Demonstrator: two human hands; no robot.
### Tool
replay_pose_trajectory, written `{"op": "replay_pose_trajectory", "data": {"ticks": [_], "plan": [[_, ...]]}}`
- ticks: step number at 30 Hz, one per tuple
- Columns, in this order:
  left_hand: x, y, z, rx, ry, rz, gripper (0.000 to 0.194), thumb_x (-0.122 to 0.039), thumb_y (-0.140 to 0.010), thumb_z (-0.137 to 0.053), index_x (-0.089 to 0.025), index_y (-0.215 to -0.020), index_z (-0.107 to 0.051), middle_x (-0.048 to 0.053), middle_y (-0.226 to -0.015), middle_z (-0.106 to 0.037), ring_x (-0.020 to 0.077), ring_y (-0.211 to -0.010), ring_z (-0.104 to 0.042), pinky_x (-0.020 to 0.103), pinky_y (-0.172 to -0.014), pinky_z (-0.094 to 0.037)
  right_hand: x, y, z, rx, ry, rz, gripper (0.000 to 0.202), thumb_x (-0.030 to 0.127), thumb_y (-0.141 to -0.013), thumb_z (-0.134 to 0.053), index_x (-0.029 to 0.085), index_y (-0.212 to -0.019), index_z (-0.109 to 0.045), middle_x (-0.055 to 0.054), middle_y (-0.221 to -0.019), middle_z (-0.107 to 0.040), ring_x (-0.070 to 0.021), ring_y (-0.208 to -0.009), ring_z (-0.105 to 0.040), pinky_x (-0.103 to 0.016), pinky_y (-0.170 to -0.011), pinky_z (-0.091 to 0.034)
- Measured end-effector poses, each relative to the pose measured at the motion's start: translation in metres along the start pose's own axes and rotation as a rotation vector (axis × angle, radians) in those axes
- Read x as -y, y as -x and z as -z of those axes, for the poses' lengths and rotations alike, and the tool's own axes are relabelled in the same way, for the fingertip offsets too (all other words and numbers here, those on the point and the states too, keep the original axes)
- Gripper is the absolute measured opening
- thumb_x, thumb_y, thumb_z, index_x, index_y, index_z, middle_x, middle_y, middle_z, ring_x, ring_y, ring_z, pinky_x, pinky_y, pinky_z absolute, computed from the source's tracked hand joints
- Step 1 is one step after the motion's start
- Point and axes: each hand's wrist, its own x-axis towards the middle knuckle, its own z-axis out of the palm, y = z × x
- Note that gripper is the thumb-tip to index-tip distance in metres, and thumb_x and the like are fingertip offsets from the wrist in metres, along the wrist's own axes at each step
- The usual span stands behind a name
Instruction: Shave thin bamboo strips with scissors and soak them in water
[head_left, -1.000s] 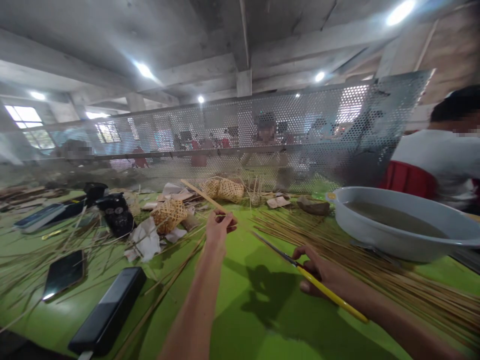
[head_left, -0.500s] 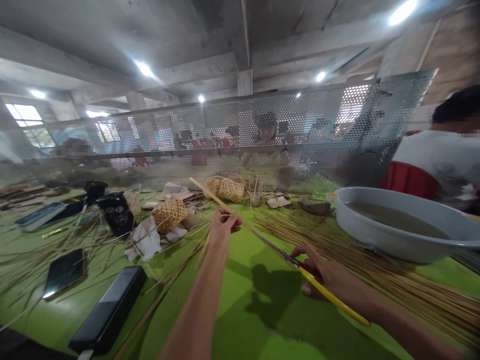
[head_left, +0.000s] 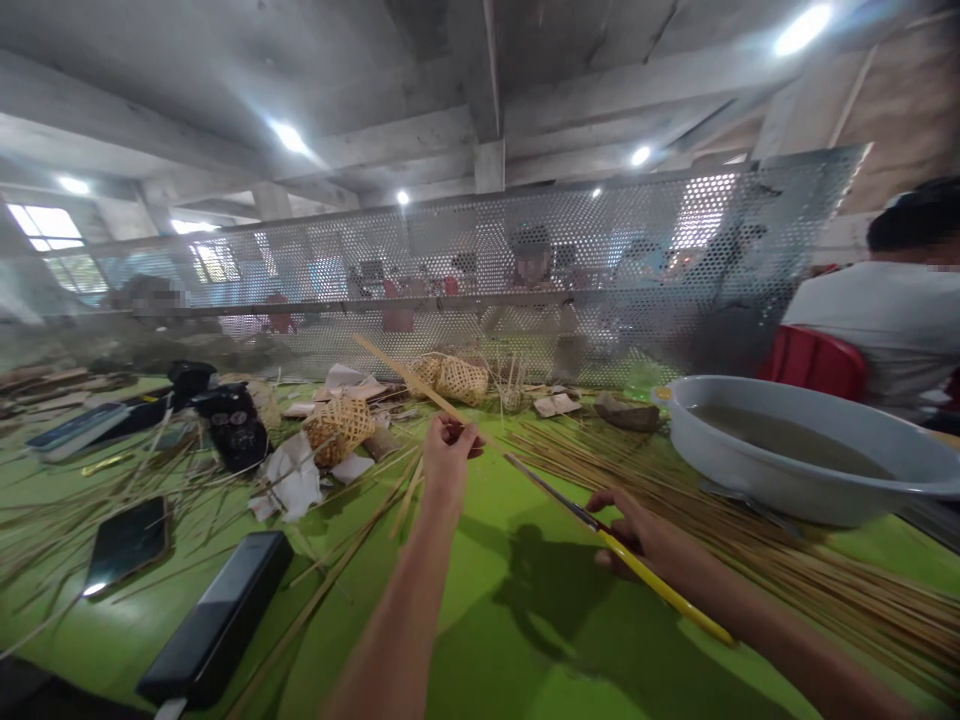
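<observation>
My left hand [head_left: 448,445], with thumb and fingers pinched, grips a flat pale bamboo strip [head_left: 401,370] that slants up and to the left. In my right hand [head_left: 637,535] are scissors [head_left: 637,570] with a long yellow handle and narrow dark blades. Their tip points toward my left hand and sits apart from it, at the lower right. I cannot make out whether the blades are parted. Behind my left hand stand small woven bamboo baskets [head_left: 457,378], and another woven piece [head_left: 337,430] lies to the left.
Long thin bamboo strips [head_left: 750,510] spread across the green table [head_left: 480,640] at right, by a basin [head_left: 810,490] of cloudy water. A black power bank [head_left: 217,620] and a phone [head_left: 129,540] lie at left. A perforated metal screen [head_left: 420,290] rises behind; a person [head_left: 885,310] sits at right.
The bamboo strip in my left hand has shifted up and left, its far end now higher. The scissors' tip has come away from it. The person at right has moved slightly.
</observation>
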Motion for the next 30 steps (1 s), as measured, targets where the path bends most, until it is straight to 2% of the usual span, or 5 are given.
{"op": "replay_pose_trajectory", "data": {"ticks": [4, 15, 22, 25, 30], "plan": [[-0.001, 0.001, -0.003, 0.013, 0.007, -0.095, 0.038, -0.04, -0.065, -0.078, -0.019, -0.08, -0.05, -0.004, -0.067, -0.059, 0.0119, -0.057, -0.063, 0.026, -0.055, -0.055, -0.004, -0.001, 0.001, -0.031, -0.046, -0.013, 0.044, 0.049, -0.076, -0.066, 0.025, -0.101, -0.038, 0.004, -0.076, -0.06, -0.0134, -0.063, -0.049, -0.024, -0.058, -0.036], [0.0, 0.0, -0.005, 0.008, 0.007, -0.173, 0.032, -0.034, -0.067, -0.078, -0.019, -0.078, -0.051, -0.005, -0.068, -0.058, 0.0099, -0.056, -0.061, 0.024, -0.057, -0.055, 0.01, 0.001, 0.009, -0.038, -0.026, -0.032, 0.042, 0.048, -0.076, -0.067, 0.023, -0.102, -0.045, 0.005, -0.069, -0.057, -0.0155, -0.064, -0.05, -0.025, -0.059, -0.037], [0.002, 0.001, -0.005, 0.052, 0.028, -0.137, 0.032, -0.034, -0.068, -0.077, -0.02, -0.08, -0.052, -0.005, -0.068, -0.058, 0.0112, -0.059, -0.063, 0.025, -0.058, -0.056, 0.01, 0.003, 0.016, 0.014, 0.019, 0.011, 0.061, 0.058, -0.078, -0.063, 0.023, -0.128, -0.054, -0.009, -0.108, -0.068, -0.0283, -0.094, -0.062, -0.036, -0.079, -0.046], [0.001, 0.001, -0.005, 0.053, 0.024, -0.118, 0.033, -0.036, -0.067, -0.078, -0.02, -0.081, -0.051, -0.004, -0.069, -0.059, 0.0118, -0.06, -0.064, 0.025, -0.058, -0.056, 0.009, 0.003, 0.016, 0.004, -0.011, 0.028, 0.068, 0.058, -0.077, -0.064, 0.024, -0.134, -0.051, -0.008, -0.102, -0.069, -0.0287, -0.093, -0.062, -0.036, -0.08, -0.047], [0.002, -0.002, -0.003, 0.063, 0.017, -0.09, 0.038, -0.038, -0.065, -0.079, -0.02, -0.082, -0.05, -0.003, -0.069, -0.061, 0.0126, -0.061, -0.064, 0.025, -0.056, -0.056, 0.012, 0.004, 0.015, 0.032, -0.057, 0.02, 0.058, 0.053, -0.079, -0.063, 0.026, -0.128, -0.048, 0.0, -0.083, -0.065, -0.02, -0.076, -0.06, -0.029, -0.068, -0.045]]}}
